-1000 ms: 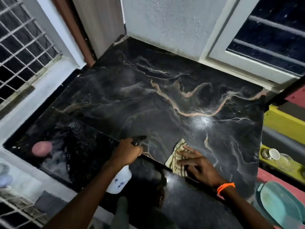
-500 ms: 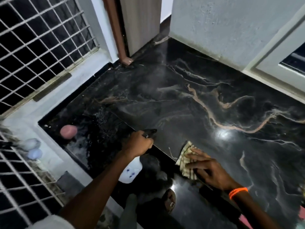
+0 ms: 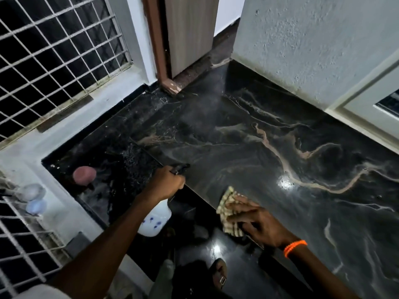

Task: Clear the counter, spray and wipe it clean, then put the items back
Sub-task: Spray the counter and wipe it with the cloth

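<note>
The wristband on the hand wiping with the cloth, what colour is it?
Bright orange. The wristband circles the right hand's wrist, clearest in the head view.

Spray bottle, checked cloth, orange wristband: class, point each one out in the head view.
spray bottle (image 3: 154, 221), head view, on its white body.
checked cloth (image 3: 225, 205), head view, on the exposed edge.
orange wristband (image 3: 294, 247), head view, on the band's middle.

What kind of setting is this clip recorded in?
Probably a home utility or kitchen corner, seen at night. A polished black marble counter meets a rough plastered wall, with a grilled window alongside. The left hand holds a spray bottle; the right hand presses a cloth.
</note>
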